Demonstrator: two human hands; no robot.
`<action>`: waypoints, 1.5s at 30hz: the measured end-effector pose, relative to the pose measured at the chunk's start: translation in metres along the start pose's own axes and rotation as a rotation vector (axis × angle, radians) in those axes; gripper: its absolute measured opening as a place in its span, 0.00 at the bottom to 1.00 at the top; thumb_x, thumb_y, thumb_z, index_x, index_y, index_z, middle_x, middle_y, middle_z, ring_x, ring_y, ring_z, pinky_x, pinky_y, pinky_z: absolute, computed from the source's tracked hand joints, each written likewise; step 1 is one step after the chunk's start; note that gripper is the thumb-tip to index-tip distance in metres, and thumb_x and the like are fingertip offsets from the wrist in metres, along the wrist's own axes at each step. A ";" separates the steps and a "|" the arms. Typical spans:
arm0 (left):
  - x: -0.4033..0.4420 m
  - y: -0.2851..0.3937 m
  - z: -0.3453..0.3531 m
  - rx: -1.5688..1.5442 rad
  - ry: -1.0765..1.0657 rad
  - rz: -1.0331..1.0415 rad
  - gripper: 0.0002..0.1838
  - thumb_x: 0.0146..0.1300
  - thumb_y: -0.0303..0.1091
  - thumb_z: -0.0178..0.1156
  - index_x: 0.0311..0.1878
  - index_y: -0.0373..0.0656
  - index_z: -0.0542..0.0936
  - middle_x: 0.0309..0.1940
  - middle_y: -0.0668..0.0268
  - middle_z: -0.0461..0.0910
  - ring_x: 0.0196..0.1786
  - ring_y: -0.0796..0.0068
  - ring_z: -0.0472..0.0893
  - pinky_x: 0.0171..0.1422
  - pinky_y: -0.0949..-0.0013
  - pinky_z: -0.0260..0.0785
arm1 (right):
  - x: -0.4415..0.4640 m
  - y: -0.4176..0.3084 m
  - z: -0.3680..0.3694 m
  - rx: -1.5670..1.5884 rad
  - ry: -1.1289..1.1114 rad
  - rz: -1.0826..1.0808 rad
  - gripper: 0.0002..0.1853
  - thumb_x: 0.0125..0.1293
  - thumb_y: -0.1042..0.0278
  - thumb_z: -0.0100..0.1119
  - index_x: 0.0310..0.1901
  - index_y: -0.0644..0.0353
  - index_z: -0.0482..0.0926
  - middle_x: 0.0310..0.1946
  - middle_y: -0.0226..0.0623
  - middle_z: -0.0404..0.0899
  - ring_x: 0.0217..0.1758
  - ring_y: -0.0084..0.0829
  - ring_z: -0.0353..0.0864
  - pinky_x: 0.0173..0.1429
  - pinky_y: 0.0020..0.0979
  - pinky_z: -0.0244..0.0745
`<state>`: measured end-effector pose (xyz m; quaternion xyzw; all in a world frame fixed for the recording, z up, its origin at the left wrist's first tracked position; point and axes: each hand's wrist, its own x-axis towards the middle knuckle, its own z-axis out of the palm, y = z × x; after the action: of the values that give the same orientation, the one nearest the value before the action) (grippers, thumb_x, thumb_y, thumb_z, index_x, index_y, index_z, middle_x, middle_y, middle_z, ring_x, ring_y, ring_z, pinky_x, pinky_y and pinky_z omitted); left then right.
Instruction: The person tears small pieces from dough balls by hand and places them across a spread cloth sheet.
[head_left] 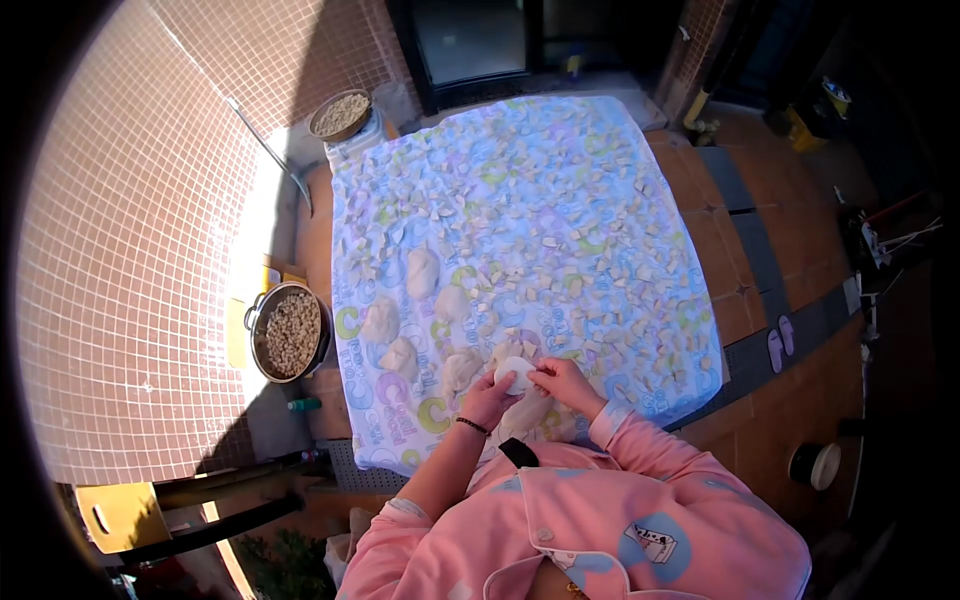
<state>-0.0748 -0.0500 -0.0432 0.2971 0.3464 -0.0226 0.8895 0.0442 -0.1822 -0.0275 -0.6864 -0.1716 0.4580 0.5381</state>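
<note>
Left hand (487, 400) and right hand (566, 384) pinch a round white piece (515, 373) above a cloth (398, 438) printed with large green Cs.

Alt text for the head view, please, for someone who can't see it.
A person's left hand and right hand hold a round white piece above a patterned cloth. Small pale pieces cover much of it, with larger pale lumps nearer the hands; a pot stands at left.

A bare left hand (487, 401) and right hand (568, 384) hold a round white disc (520, 368). Small pale pieces (550, 242) — many — dot the pastel-printed cloth (385, 430).
</note>
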 end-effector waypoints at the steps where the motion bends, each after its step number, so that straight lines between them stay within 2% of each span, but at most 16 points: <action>1: -0.001 -0.002 -0.002 0.003 0.010 -0.004 0.15 0.61 0.32 0.54 0.51 0.43 0.70 0.46 0.66 0.73 0.49 0.72 0.74 0.52 0.63 0.69 | -0.001 0.003 -0.001 0.050 -0.022 0.015 0.10 0.59 0.68 0.57 0.37 0.67 0.76 0.25 0.29 0.75 0.26 0.18 0.74 0.33 0.20 0.72; 11: -0.007 -0.002 0.000 -0.079 -0.097 -0.030 0.15 0.61 0.33 0.55 0.51 0.45 0.71 0.45 0.68 0.74 0.50 0.73 0.74 0.51 0.64 0.70 | -0.007 -0.002 -0.010 0.383 -0.043 0.176 0.10 0.56 0.69 0.60 0.36 0.67 0.78 0.25 0.29 0.76 0.26 0.18 0.74 0.34 0.20 0.72; 15: -0.006 0.000 -0.001 -0.107 -0.085 -0.042 0.15 0.60 0.34 0.56 0.50 0.45 0.72 0.44 0.69 0.75 0.48 0.73 0.75 0.50 0.65 0.70 | -0.007 -0.010 -0.017 0.267 -0.107 0.163 0.10 0.57 0.69 0.59 0.37 0.67 0.78 0.27 0.29 0.76 0.27 0.18 0.74 0.35 0.20 0.72; 18: -0.007 0.003 0.002 -0.147 -0.080 -0.040 0.14 0.60 0.35 0.57 0.49 0.45 0.73 0.43 0.69 0.76 0.46 0.73 0.75 0.49 0.65 0.70 | -0.003 -0.013 -0.020 0.432 -0.166 0.150 0.10 0.58 0.68 0.58 0.36 0.66 0.78 0.27 0.28 0.76 0.27 0.18 0.74 0.34 0.18 0.71; 20: -0.006 0.004 0.001 -0.150 -0.059 -0.035 0.14 0.60 0.35 0.57 0.48 0.46 0.73 0.43 0.70 0.76 0.46 0.73 0.75 0.50 0.65 0.70 | 0.006 -0.009 -0.029 0.416 0.031 0.142 0.13 0.55 0.66 0.61 0.38 0.66 0.78 0.26 0.34 0.77 0.26 0.23 0.75 0.33 0.22 0.72; 21: -0.005 0.004 -0.001 -0.140 -0.045 -0.021 0.13 0.60 0.35 0.56 0.49 0.46 0.73 0.43 0.70 0.76 0.46 0.74 0.75 0.50 0.65 0.69 | 0.015 -0.005 -0.035 0.416 0.028 0.144 0.13 0.55 0.66 0.61 0.38 0.66 0.78 0.26 0.34 0.77 0.26 0.23 0.75 0.33 0.22 0.72; 23: -0.005 0.004 -0.004 -0.130 -0.029 -0.007 0.13 0.60 0.35 0.56 0.49 0.47 0.73 0.43 0.70 0.76 0.46 0.74 0.75 0.50 0.65 0.69 | 0.037 0.008 -0.050 -0.341 0.430 -0.150 0.11 0.53 0.68 0.59 0.38 0.63 0.78 0.28 0.40 0.77 0.29 0.34 0.76 0.36 0.30 0.72; 24: -0.006 0.005 -0.003 -0.112 -0.019 -0.004 0.14 0.60 0.35 0.56 0.49 0.48 0.73 0.43 0.70 0.76 0.46 0.74 0.75 0.50 0.65 0.69 | 0.047 0.016 -0.055 -0.341 0.426 -0.152 0.11 0.53 0.68 0.59 0.38 0.63 0.78 0.28 0.40 0.77 0.29 0.34 0.76 0.36 0.30 0.72; 26: -0.011 0.007 -0.002 -0.092 0.003 0.000 0.14 0.60 0.35 0.56 0.50 0.49 0.72 0.44 0.70 0.76 0.46 0.75 0.75 0.50 0.66 0.69 | 0.061 0.025 -0.058 -0.684 0.537 -0.438 0.09 0.52 0.71 0.57 0.36 0.61 0.78 0.31 0.45 0.75 0.35 0.44 0.74 0.40 0.37 0.70; 29: -0.014 0.008 0.000 -0.118 0.037 0.025 0.14 0.60 0.33 0.56 0.50 0.45 0.72 0.43 0.68 0.76 0.45 0.73 0.76 0.48 0.67 0.70 | 0.061 0.023 -0.055 -0.820 0.473 -0.397 0.07 0.51 0.73 0.55 0.33 0.61 0.77 0.32 0.45 0.73 0.40 0.46 0.72 0.43 0.40 0.68; 33: -0.016 0.009 0.001 -0.058 0.012 0.061 0.14 0.60 0.33 0.57 0.49 0.45 0.73 0.41 0.69 0.76 0.43 0.75 0.76 0.43 0.70 0.71 | 0.039 -0.002 -0.033 -0.803 0.486 -0.549 0.08 0.55 0.71 0.55 0.35 0.62 0.77 0.28 0.41 0.75 0.33 0.38 0.75 0.38 0.35 0.70; 35: -0.018 0.010 0.003 -0.037 0.008 0.065 0.14 0.59 0.33 0.57 0.48 0.46 0.73 0.41 0.70 0.76 0.42 0.76 0.76 0.42 0.71 0.71 | 0.023 -0.011 -0.012 -0.070 0.092 -0.211 0.10 0.58 0.67 0.57 0.37 0.66 0.77 0.23 0.30 0.74 0.26 0.23 0.73 0.33 0.25 0.70; 36: -0.019 0.011 0.004 0.001 0.012 0.066 0.13 0.59 0.33 0.57 0.48 0.46 0.73 0.40 0.70 0.76 0.41 0.77 0.76 0.40 0.72 0.71 | 0.013 -0.018 -0.005 -0.074 0.095 -0.210 0.10 0.58 0.67 0.57 0.37 0.66 0.77 0.23 0.30 0.74 0.26 0.23 0.73 0.33 0.25 0.70; 38: -0.021 0.011 0.008 0.041 0.008 0.070 0.12 0.59 0.33 0.57 0.47 0.46 0.73 0.39 0.71 0.76 0.41 0.78 0.76 0.39 0.73 0.71 | -0.003 -0.033 0.006 0.061 -0.087 -0.024 0.12 0.60 0.63 0.56 0.37 0.66 0.77 0.22 0.25 0.73 0.24 0.15 0.69 0.30 0.19 0.68; 40: -0.023 0.013 0.012 0.241 0.095 0.061 0.13 0.59 0.33 0.57 0.47 0.46 0.72 0.38 0.72 0.76 0.39 0.79 0.76 0.37 0.74 0.70 | -0.008 -0.033 0.007 0.034 -0.085 -0.024 0.11 0.59 0.65 0.57 0.36 0.65 0.78 0.23 0.26 0.74 0.25 0.15 0.71 0.30 0.18 0.68; 45: -0.023 0.009 0.008 0.204 0.011 0.029 0.16 0.58 0.34 0.58 0.50 0.45 0.70 0.41 0.71 0.75 0.42 0.79 0.75 0.38 0.74 0.69 | -0.013 -0.027 0.003 0.183 -0.102 0.052 0.10 0.59 0.66 0.57 0.35 0.64 0.79 0.23 0.27 0.75 0.25 0.16 0.72 0.31 0.19 0.69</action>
<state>-0.0854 -0.0509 -0.0197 0.3912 0.3428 -0.0432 0.8530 0.0417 -0.1799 0.0024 -0.6146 -0.1385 0.5198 0.5770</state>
